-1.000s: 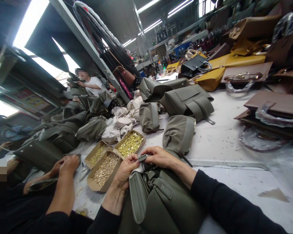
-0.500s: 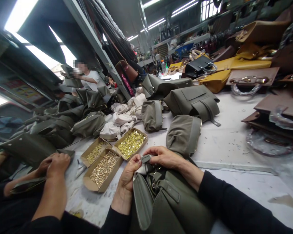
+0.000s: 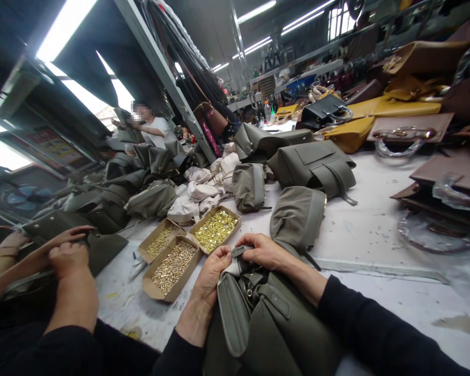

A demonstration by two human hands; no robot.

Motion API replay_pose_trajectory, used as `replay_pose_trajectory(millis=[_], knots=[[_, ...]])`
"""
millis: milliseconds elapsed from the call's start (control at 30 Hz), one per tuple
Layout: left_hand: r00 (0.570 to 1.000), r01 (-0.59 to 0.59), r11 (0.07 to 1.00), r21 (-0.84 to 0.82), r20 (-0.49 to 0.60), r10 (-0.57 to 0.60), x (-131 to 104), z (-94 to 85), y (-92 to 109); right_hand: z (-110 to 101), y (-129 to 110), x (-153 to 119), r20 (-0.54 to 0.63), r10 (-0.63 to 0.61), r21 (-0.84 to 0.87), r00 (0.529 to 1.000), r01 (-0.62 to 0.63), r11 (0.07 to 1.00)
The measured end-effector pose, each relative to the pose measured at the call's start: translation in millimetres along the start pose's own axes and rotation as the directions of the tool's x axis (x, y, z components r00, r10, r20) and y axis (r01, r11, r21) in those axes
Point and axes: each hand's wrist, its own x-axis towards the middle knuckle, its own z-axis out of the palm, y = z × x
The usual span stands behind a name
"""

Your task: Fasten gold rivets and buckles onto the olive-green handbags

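Note:
A dark olive handbag [image 3: 274, 324] stands in front of me, its flap [image 3: 235, 313] toward the left and a zip with a metal puller [image 3: 249, 292] showing at the opening. My left hand [image 3: 211, 271] pinches the pale lining and a small olive tab [image 3: 238, 251] at the top. From the other side my right hand [image 3: 262, 250] is closed on the same tab. The fingertips of both hands nearly meet there. Just beyond my left hand are cardboard boxes of small metal parts: gold-coloured pieces [image 3: 215, 230] in one, copper-toned rivet-like pieces [image 3: 172, 269] in another.
Olive pouches [image 3: 297, 216] and olive bags [image 3: 313, 169] lie beyond my hands. Brown bags [image 3: 446, 183] and yellow bags [image 3: 350, 133] fill the right side. At left, a co-worker's hands [image 3: 68, 256] work on another olive piece. White cloth pouches [image 3: 199, 193] are heaped behind the boxes.
The view has shifted slightly, so the scene sits further right. My hands keep their pinch on the tab. The co-worker's hands at left have moved left and a little apart.

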Motion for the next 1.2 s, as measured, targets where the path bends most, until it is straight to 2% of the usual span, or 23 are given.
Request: replay_pose_trajectory(millis=[167, 300, 467, 567, 733, 900, 1033, 1133, 1200], knots=[[0.995, -0.065, 0.988, 0.137, -0.071, 0.075, -10.7, 6.1, 9.7, -1.1, -11.0, -8.2, -0.067, -0.080, -0.142, 0.995, 0.070, 0.987], [0.993, -0.085, 0.948, 0.307, -0.058, 0.107, -22.8, 15.4, 24.9, -1.2, -17.1, -14.6, -0.110, -0.173, -0.225, 0.979, 0.145, 0.964], [0.993, -0.071, 0.785, 0.616, -0.028, 0.112, -36.2, 40.8, 50.9, 0.5, -15.2, -19.3, -0.138, -0.293, -0.254, 0.946, 0.253, 0.934], [0.981, -0.114, 0.676, 0.728, -0.024, 0.191, -37.9, 54.4, 58.8, 2.1, -13.1, -21.4, -0.169, -0.341, -0.253, 0.925, 0.294, 0.922], [0.957, -0.185, 0.606, 0.774, 0.001, 0.291, -37.2, 61.0, 54.9, 3.9, -11.9, -24.1, -0.198, -0.454, -0.236, 0.869, 0.407, 0.882], [0.924, -0.249, 0.573, 0.781, 0.015, 0.382, -40.7, 60.0, 47.2, 4.0, -12.3, -25.9, -0.204, -0.500, -0.274, 0.842, 0.441, 0.855], [0.879, -0.271, 0.460, 0.845, 0.022, 0.477, -47.7, 58.1, 40.0, 6.8, -12.3, -28.1, -0.188, -0.549, -0.328, 0.814, 0.475, 0.816], [0.847, -0.302, 0.388, 0.871, 0.058, 0.528, -52.6, 56.7, 36.7, 9.0, -13.1, -30.7, -0.180, -0.562, -0.329, 0.807, 0.489, 0.808], [0.844, -0.336, 0.401, 0.852, 0.084, 0.529, -54.0, 55.1, 35.1, 9.3, -14.0, -32.3, -0.176, -0.559, -0.318, 0.810, 0.490, 0.811]])
